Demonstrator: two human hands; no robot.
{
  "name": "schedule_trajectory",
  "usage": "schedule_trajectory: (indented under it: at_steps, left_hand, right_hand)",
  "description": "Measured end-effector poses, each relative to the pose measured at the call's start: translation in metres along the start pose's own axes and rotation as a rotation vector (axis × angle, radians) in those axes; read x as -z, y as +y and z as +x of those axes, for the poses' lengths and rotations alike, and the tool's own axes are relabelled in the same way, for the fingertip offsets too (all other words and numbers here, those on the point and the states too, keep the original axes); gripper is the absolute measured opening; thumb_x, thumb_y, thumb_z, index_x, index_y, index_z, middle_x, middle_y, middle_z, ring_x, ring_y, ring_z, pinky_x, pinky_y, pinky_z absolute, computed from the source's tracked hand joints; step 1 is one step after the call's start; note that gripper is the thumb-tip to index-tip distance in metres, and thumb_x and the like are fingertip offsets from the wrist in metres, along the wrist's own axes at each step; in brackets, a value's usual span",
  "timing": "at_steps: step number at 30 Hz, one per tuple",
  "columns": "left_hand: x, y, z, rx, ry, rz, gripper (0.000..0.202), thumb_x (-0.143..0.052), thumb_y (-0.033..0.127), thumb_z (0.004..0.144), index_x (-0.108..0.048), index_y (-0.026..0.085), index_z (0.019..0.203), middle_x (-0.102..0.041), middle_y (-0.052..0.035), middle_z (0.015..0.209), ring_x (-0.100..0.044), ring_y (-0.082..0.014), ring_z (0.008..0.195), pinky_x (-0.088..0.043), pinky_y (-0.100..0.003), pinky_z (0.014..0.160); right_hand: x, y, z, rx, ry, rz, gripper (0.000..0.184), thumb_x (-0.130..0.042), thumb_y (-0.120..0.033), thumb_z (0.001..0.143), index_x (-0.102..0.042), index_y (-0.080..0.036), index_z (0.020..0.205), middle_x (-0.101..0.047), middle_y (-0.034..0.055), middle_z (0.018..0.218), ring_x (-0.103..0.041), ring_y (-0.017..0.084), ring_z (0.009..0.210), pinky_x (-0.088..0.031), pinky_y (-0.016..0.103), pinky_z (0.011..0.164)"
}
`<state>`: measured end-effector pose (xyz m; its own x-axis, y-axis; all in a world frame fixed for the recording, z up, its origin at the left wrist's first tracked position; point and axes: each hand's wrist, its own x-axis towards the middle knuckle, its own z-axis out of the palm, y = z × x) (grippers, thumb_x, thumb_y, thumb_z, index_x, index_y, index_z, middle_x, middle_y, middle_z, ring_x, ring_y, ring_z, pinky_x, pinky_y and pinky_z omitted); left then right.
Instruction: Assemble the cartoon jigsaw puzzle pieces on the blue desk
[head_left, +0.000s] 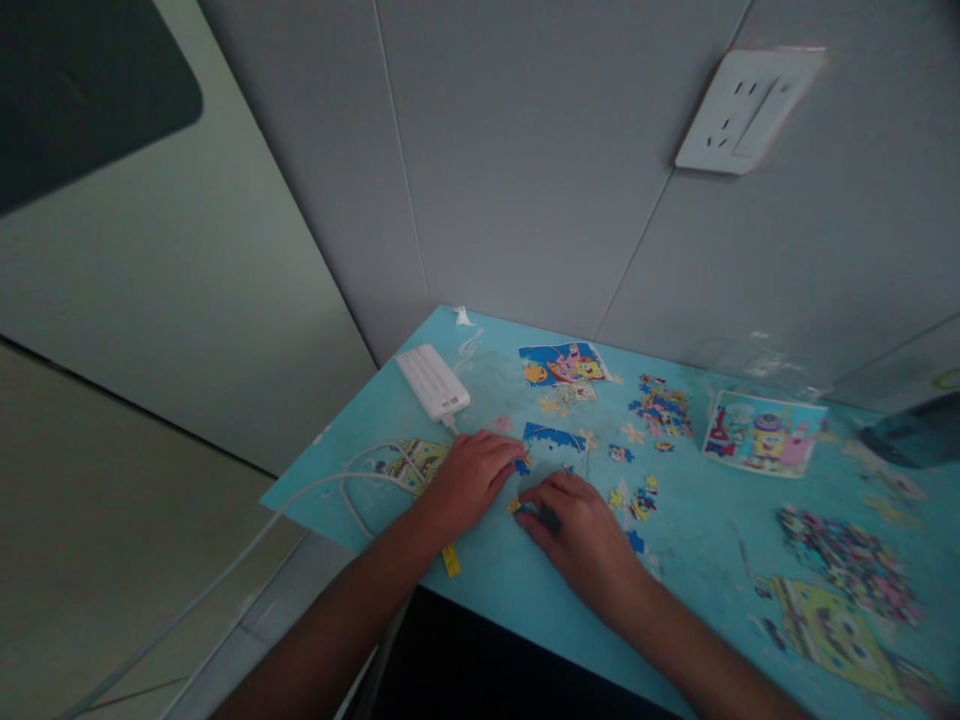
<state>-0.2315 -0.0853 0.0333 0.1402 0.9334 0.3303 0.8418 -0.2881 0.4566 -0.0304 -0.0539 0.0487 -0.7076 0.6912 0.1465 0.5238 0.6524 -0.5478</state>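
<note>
My left hand (476, 468) rests on the table with its fingers together, the tips on a blue and orange puzzle piece (523, 465). Just above lies a joined strip of blue puzzle pieces (555, 437) with a jagged lower edge. Between the thumb and index finger of my right hand (574, 515) is a small yellow puzzle piece (514, 506). The palm side of that hand is in shadow, so anything else under it is hidden. A few loose pieces (643, 497) lie to its right.
A picture card (566, 365) lies at the back, near a pile of pieces (661, 407). Rightward are another picture card (765, 433) and a larger pile (851, 562). A white power bank (433, 382) with a cable (315, 487) occupies the left. A wall (525, 180) borders the table.
</note>
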Motion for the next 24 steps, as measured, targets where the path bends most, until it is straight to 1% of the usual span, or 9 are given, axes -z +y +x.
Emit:
schedule_trajectory:
  at_steps: [4, 7, 9, 13, 16, 20, 22, 24]
  left_hand:
    - [0.003, 0.002, -0.001, -0.017, 0.017, -0.007, 0.025, -0.052, 0.016, 0.098, -0.063, 0.024, 0.118, -0.067, -0.0023, 0.122, -0.057, -0.0211, 0.116, -0.042, -0.042, 0.098]
    - [0.006, 0.004, -0.002, -0.035, 0.046, -0.013, 0.027, -0.051, 0.011, 0.096, -0.064, 0.022, 0.117, -0.067, -0.0032, 0.118, -0.057, -0.0210, 0.115, -0.042, -0.042, 0.097]
    - [0.007, 0.005, -0.003, -0.037, 0.059, -0.010, 0.027, -0.050, 0.010, 0.096, -0.064, 0.022, 0.117, -0.067, -0.0039, 0.117, -0.057, -0.0213, 0.114, -0.043, -0.042, 0.097]
    - [0.007, 0.005, -0.003, -0.004, 0.026, 0.025, 0.028, -0.051, 0.012, 0.096, -0.065, 0.023, 0.118, -0.067, -0.0045, 0.116, -0.057, -0.0225, 0.115, -0.043, -0.042, 0.098]
    - [0.004, 0.003, -0.002, -0.011, -0.011, 0.050, 0.032, -0.051, 0.012, 0.096, -0.063, 0.023, 0.123, -0.066, -0.0045, 0.122, -0.055, -0.0231, 0.119, -0.043, -0.043, 0.100]
    - [0.001, 0.000, -0.002, -0.033, -0.029, 0.071, 0.035, -0.050, 0.013, 0.097, -0.061, 0.024, 0.128, -0.065, -0.0046, 0.128, -0.054, -0.0228, 0.122, -0.042, -0.044, 0.103]
    - [0.000, 0.000, -0.003, -0.035, -0.014, 0.062, 0.033, -0.049, 0.014, 0.098, -0.062, 0.023, 0.127, -0.065, -0.0046, 0.129, -0.055, -0.0216, 0.121, -0.042, -0.043, 0.103]
    - [0.000, 0.000, -0.003, -0.027, 0.010, 0.044, 0.031, -0.049, 0.016, 0.099, -0.063, 0.022, 0.125, -0.066, -0.0045, 0.127, -0.056, -0.0206, 0.120, -0.042, -0.043, 0.103]
  right_hand:
    - [-0.002, -0.001, -0.001, -0.009, 0.001, 0.015, 0.007, -0.069, -0.020, 0.087, -0.071, -0.025, 0.091, -0.066, 0.0028, 0.093, -0.061, 0.021, 0.091, -0.047, 0.038, 0.090]
    - [-0.001, -0.002, 0.000, -0.022, 0.005, 0.022, 0.007, -0.069, -0.019, 0.086, -0.071, -0.025, 0.089, -0.066, 0.0023, 0.090, -0.062, 0.021, 0.088, -0.047, 0.037, 0.087]
    - [0.000, -0.003, 0.001, -0.028, 0.019, 0.016, 0.006, -0.068, -0.019, 0.087, -0.071, -0.024, 0.089, -0.066, 0.0021, 0.088, -0.062, 0.021, 0.087, -0.047, 0.036, 0.084]
    - [0.006, -0.001, 0.004, -0.028, 0.049, -0.079, 0.011, -0.062, -0.018, 0.090, -0.069, -0.023, 0.083, -0.066, 0.0025, 0.085, -0.062, 0.021, 0.086, -0.046, 0.037, 0.083]
    - [0.009, 0.001, 0.005, -0.019, 0.041, -0.111, 0.008, -0.063, -0.020, 0.090, -0.070, -0.023, 0.090, -0.068, 0.0039, 0.092, -0.063, 0.022, 0.091, -0.046, 0.038, 0.085]
    - [0.012, 0.003, 0.008, 0.065, -0.058, -0.046, 0.015, -0.066, -0.025, 0.090, -0.072, -0.025, 0.104, -0.068, 0.0048, 0.101, -0.063, 0.022, 0.097, -0.048, 0.037, 0.090]
    - [0.012, 0.003, 0.009, 0.079, -0.097, -0.032, 0.016, -0.069, -0.024, 0.089, -0.073, -0.026, 0.104, -0.068, 0.0045, 0.102, -0.063, 0.022, 0.098, -0.048, 0.038, 0.091]
    - [0.012, 0.003, 0.010, 0.059, -0.107, -0.021, 0.015, -0.071, -0.023, 0.087, -0.073, -0.026, 0.101, -0.068, 0.0043, 0.101, -0.063, 0.022, 0.098, -0.048, 0.038, 0.092]
